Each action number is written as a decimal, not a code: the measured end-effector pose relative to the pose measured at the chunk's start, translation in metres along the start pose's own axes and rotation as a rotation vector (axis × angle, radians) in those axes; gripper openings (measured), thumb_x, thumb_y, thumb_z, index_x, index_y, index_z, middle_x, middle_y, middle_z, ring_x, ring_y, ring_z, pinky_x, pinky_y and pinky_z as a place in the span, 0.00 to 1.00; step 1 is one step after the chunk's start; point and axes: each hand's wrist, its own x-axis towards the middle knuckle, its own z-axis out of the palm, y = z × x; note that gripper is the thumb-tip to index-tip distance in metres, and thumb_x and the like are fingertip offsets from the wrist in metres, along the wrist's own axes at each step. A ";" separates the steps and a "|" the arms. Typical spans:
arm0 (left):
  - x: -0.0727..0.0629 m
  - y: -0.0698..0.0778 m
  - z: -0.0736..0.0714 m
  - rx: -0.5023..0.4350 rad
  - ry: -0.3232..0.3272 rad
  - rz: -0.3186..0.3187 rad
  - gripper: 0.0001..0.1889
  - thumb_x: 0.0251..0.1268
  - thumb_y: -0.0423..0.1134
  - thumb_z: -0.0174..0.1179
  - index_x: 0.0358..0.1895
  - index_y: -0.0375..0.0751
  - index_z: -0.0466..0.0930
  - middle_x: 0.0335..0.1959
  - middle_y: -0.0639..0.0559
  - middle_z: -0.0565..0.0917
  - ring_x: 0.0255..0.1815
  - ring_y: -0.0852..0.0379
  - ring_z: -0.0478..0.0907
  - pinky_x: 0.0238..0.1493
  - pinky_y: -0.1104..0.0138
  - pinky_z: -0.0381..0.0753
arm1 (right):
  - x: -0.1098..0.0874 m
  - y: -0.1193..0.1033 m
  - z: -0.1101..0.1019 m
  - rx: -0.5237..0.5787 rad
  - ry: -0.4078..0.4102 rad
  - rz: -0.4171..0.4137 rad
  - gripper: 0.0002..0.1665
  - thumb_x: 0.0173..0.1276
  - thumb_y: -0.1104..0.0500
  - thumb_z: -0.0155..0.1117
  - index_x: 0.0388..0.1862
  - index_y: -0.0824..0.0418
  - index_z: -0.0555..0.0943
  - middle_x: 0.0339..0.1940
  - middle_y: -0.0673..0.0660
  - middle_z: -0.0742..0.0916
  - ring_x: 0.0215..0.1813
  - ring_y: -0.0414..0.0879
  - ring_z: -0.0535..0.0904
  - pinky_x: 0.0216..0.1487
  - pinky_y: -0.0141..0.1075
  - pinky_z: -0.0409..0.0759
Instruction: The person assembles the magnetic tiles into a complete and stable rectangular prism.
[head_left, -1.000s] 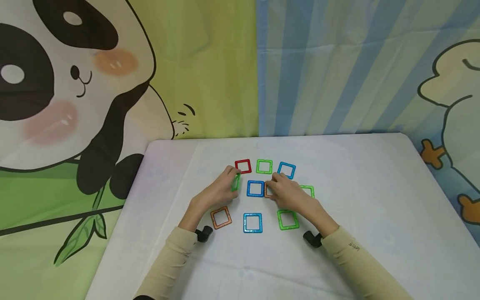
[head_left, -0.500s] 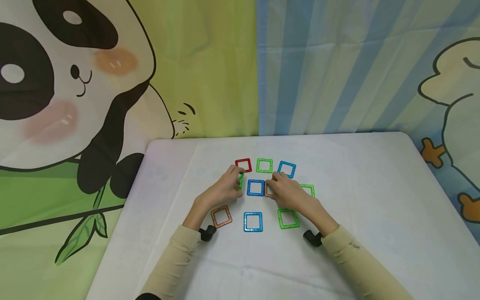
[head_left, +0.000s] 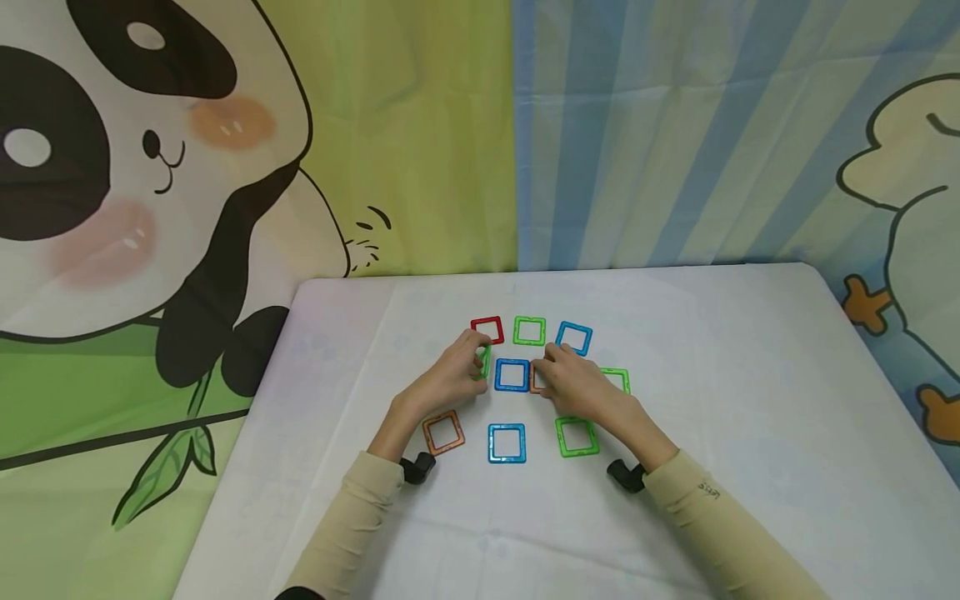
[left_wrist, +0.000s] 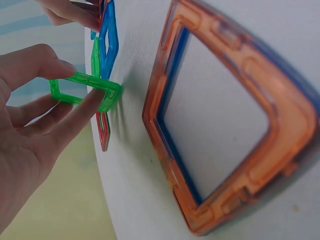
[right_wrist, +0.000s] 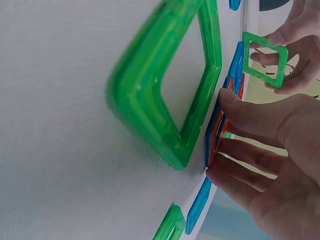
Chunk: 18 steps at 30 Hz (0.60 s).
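My left hand [head_left: 448,372] pinches a green square magnetic tile [left_wrist: 112,97] between thumb and fingers, standing on edge just left of a blue square tile [head_left: 512,389]. In the right wrist view this green tile [right_wrist: 282,65] appears tilted up from the table, its frame seen through. My right hand [head_left: 577,383] grips an orange square tile [right_wrist: 218,130], thumb on one edge and fingertips on the opposite one. That orange tile lies flat against the blue tile's right side, largely covered by the hand in the head view.
Behind the hands lie a red tile [head_left: 486,319], a light green tile [head_left: 529,318] and a blue tile [head_left: 576,326]. Nearer are an orange tile [head_left: 428,438], a light blue tile [head_left: 507,461] and a green tile [head_left: 577,453]. Another green tile [head_left: 627,382] shows partly beyond the right hand.
My left hand has shifted right with the green tile, bringing it close to the blue tile. The right hand keeps its place on the orange tile.
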 end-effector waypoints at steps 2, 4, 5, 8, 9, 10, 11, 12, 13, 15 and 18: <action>0.000 0.000 0.000 -0.001 -0.001 0.006 0.35 0.63 0.27 0.67 0.73 0.37 0.64 0.65 0.47 0.71 0.52 0.52 0.79 0.50 0.65 0.85 | 0.000 0.000 0.000 -0.001 0.000 -0.001 0.28 0.66 0.57 0.76 0.63 0.64 0.83 0.49 0.59 0.82 0.46 0.50 0.73 0.44 0.38 0.80; 0.000 0.000 0.000 0.000 -0.002 0.013 0.35 0.63 0.27 0.67 0.73 0.37 0.64 0.65 0.47 0.71 0.52 0.51 0.78 0.50 0.64 0.85 | 0.000 0.000 0.000 0.000 0.002 -0.002 0.28 0.66 0.57 0.76 0.63 0.64 0.83 0.50 0.59 0.82 0.46 0.50 0.73 0.45 0.38 0.80; 0.000 0.000 0.001 0.002 -0.001 0.017 0.35 0.63 0.27 0.67 0.73 0.37 0.64 0.65 0.47 0.71 0.53 0.51 0.78 0.50 0.64 0.85 | 0.000 0.000 0.000 0.000 0.002 -0.003 0.28 0.66 0.57 0.76 0.63 0.64 0.83 0.50 0.59 0.82 0.46 0.50 0.73 0.45 0.38 0.80; 0.000 0.001 0.001 0.008 0.003 0.025 0.35 0.63 0.27 0.67 0.73 0.37 0.64 0.65 0.47 0.71 0.54 0.50 0.77 0.50 0.64 0.84 | 0.000 -0.001 0.000 0.001 0.002 -0.004 0.28 0.66 0.57 0.76 0.63 0.64 0.83 0.50 0.59 0.82 0.46 0.50 0.73 0.45 0.38 0.80; 0.000 0.001 0.001 0.009 0.004 0.025 0.35 0.63 0.27 0.67 0.73 0.37 0.64 0.65 0.47 0.71 0.54 0.50 0.77 0.49 0.64 0.84 | 0.000 -0.001 0.000 0.000 0.001 -0.004 0.28 0.66 0.57 0.76 0.63 0.64 0.83 0.50 0.59 0.82 0.46 0.50 0.73 0.45 0.38 0.80; 0.000 0.001 0.001 0.009 0.005 0.026 0.35 0.63 0.27 0.67 0.73 0.38 0.65 0.66 0.47 0.71 0.55 0.50 0.76 0.49 0.64 0.84 | 0.000 -0.001 -0.001 0.000 0.000 -0.005 0.28 0.66 0.57 0.76 0.63 0.64 0.83 0.50 0.59 0.82 0.46 0.51 0.73 0.45 0.38 0.80; 0.000 0.001 0.001 0.007 0.007 0.026 0.35 0.63 0.27 0.67 0.73 0.38 0.65 0.66 0.47 0.71 0.55 0.50 0.76 0.48 0.64 0.84 | 0.001 -0.001 -0.001 0.000 -0.001 -0.005 0.28 0.66 0.57 0.76 0.63 0.64 0.83 0.50 0.59 0.82 0.46 0.51 0.73 0.45 0.39 0.80; 0.000 0.001 0.002 0.002 0.008 0.025 0.35 0.63 0.27 0.67 0.73 0.38 0.65 0.67 0.47 0.71 0.56 0.49 0.76 0.48 0.64 0.84 | 0.001 -0.001 -0.001 -0.002 -0.002 -0.005 0.28 0.66 0.56 0.75 0.63 0.64 0.83 0.50 0.59 0.82 0.46 0.51 0.73 0.45 0.39 0.80; 0.000 0.000 0.002 -0.002 0.010 0.025 0.35 0.63 0.27 0.67 0.73 0.38 0.65 0.67 0.47 0.71 0.57 0.50 0.77 0.49 0.64 0.84 | 0.001 -0.001 -0.001 -0.002 -0.002 -0.006 0.28 0.66 0.56 0.75 0.63 0.64 0.83 0.50 0.59 0.82 0.46 0.51 0.73 0.45 0.39 0.80; 0.000 0.000 0.003 -0.020 0.004 0.028 0.35 0.63 0.27 0.67 0.73 0.38 0.64 0.68 0.47 0.70 0.58 0.49 0.77 0.50 0.64 0.85 | 0.000 -0.001 -0.001 -0.003 -0.003 -0.004 0.28 0.66 0.56 0.76 0.63 0.64 0.82 0.50 0.59 0.82 0.46 0.51 0.73 0.45 0.39 0.80; 0.001 0.000 0.004 -0.052 -0.010 0.032 0.35 0.63 0.26 0.66 0.73 0.38 0.64 0.68 0.46 0.70 0.60 0.49 0.78 0.52 0.65 0.86 | 0.000 -0.001 -0.001 -0.001 -0.005 0.002 0.28 0.66 0.57 0.76 0.63 0.64 0.82 0.50 0.59 0.82 0.46 0.51 0.73 0.46 0.39 0.80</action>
